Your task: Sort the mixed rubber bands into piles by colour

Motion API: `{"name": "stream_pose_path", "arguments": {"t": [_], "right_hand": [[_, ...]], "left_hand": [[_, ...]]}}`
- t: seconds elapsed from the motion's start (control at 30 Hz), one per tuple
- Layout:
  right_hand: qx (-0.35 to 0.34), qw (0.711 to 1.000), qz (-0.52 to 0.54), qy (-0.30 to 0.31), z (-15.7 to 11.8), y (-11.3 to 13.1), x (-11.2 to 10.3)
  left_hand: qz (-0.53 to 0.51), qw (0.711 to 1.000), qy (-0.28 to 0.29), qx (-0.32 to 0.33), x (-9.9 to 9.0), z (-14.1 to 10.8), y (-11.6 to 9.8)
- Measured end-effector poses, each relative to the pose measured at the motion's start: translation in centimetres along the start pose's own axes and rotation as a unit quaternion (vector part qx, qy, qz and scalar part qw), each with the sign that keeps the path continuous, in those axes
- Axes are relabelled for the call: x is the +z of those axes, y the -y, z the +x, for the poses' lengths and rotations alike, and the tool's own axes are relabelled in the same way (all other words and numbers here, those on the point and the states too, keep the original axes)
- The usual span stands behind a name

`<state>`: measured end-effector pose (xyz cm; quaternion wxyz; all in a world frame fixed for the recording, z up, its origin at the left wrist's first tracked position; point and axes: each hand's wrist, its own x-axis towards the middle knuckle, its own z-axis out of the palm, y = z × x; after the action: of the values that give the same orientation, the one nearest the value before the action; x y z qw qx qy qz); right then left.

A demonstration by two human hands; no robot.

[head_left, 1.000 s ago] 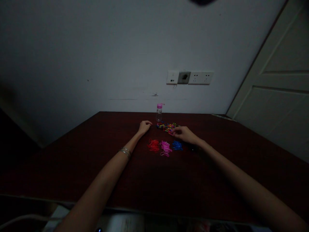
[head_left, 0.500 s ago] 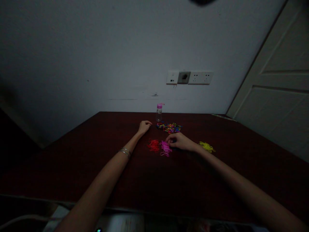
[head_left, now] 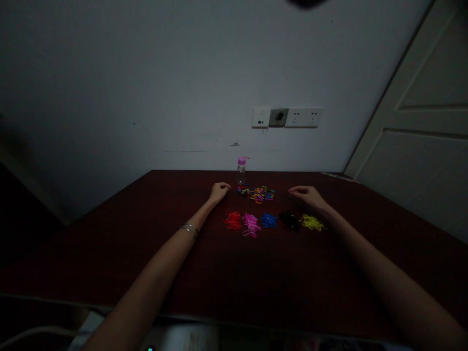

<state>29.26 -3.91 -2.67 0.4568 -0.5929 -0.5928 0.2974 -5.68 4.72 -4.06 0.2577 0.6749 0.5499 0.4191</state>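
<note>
My left hand [head_left: 219,191] rests on the table left of a mixed heap of colourful rubber bands [head_left: 260,194], its fingers curled in and nothing visible in them. To the right of that heap is my right hand [head_left: 309,196], its fingertips pressed together; anything between them is too small to make out. Nearer me, single-colour piles lie in a row: red bands [head_left: 233,221], pink bands [head_left: 251,223], blue bands [head_left: 269,220], a black pile [head_left: 289,220] and yellow bands [head_left: 313,223].
A clear bottle with a pink lid [head_left: 241,170] stands behind the mixed heap, close to the wall [head_left: 201,87]. Sockets [head_left: 287,117] are set in the wall above the dark red table [head_left: 234,278]. A panelled door [head_left: 420,117] is at the right.
My right hand has moved from beside the pink pile to the right and farther back, uncovering the blue and black piles. My left hand has stayed put.
</note>
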Motion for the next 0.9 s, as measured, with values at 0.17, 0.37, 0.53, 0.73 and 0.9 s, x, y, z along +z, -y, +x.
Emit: {"name": "stream_pose_path", "arguments": {"t": [0.17,0.37,0.53,0.73,0.9], "right_hand": [[0.037,0.996,0.06,-0.062,0.4,-3.0,-2.7],[0.026,0.991,0.078,-0.103,0.0,-3.2,-2.8],[0.017,0.995,0.027,-0.096,-0.2,-3.0,-2.3],[0.018,0.995,0.02,-0.093,-0.5,-2.8,-2.0],[0.012,0.996,0.024,-0.084,-0.7,-2.5,-2.1]], "left_hand": [[0.021,0.999,0.024,0.01,0.3,0.4,0.1],[0.087,0.989,0.103,0.067,0.4,1.4,-0.2],[0.15,0.972,0.149,0.101,0.4,1.7,-0.8],[0.161,0.967,0.148,0.127,0.7,1.6,-1.0],[0.16,0.97,0.136,0.12,1.0,1.5,-1.1]]}}
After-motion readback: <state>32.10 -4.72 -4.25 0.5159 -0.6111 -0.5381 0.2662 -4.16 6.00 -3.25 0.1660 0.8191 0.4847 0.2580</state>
